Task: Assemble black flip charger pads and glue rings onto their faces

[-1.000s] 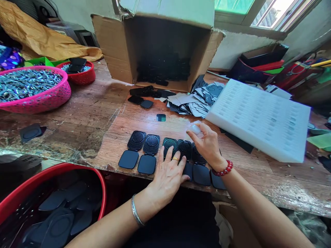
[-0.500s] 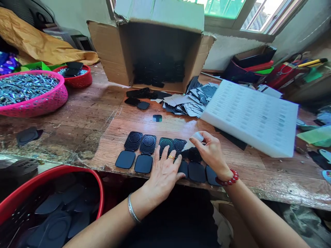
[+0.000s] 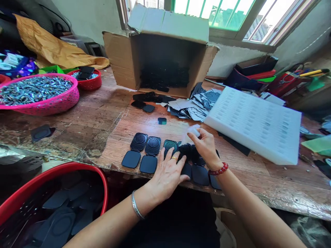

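Since a second ago our right hand (image 3: 205, 146) has drifted a bit left and back along the row, small white bottle (image 3: 192, 132) pinched in its fingers with the nozzle angled down-left — camera tilted up too, more window showing. Right hand is closed around the bottle; left hand (image 3: 169, 172) lies flat, fingers spread, pressing on the black hinged cases (image 3: 144, 153) at the near edge of the tabletop (image 3: 103, 113). Those cases sit opened in a row running left-right along that edge, ribbed halves farther from us, smooth halves nearer. Key relation: the ribbed halves lie just below and left of the nozzle, row's long axis crossing our right forearm, and the right hand is the nearer one to them — left only steadies. Two cases at the row's left end are untouched. Behind, a cardboard box (image 3: 160, 58) stands open at the far edge, white foam tray (image 3: 254, 120) to the right, pink basket (image 3: 41, 96) far left, red tub (image 3: 51, 196) below the near-left corner.
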Tool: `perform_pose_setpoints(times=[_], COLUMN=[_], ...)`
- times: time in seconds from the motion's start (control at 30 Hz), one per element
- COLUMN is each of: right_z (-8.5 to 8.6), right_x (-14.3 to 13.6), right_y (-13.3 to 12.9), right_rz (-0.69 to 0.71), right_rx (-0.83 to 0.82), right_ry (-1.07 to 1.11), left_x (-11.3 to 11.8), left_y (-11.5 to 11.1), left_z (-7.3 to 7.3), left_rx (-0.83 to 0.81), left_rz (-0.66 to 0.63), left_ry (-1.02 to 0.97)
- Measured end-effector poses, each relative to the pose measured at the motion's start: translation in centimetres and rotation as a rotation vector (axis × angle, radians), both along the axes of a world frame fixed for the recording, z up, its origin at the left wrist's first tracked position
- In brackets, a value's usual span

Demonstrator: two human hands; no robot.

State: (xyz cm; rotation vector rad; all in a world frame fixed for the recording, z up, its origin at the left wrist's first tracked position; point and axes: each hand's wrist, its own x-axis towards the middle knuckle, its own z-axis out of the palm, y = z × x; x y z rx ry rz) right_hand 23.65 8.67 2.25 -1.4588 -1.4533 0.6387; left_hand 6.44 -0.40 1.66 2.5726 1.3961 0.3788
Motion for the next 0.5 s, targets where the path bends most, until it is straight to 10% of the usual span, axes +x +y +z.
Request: perform_pose_setpoints(times=[0.5], right_z=[-0.8], right_x=[-2.6], right_y=[1.9], right_rz=[0.007], right_rx=[-0.01], right_ry=[0.066], left_x=[-4.1], left_y=[0.3], left_z=[0.8], left_rx=[-0.029], left_rz=[0.074], left_ry=[0.073])
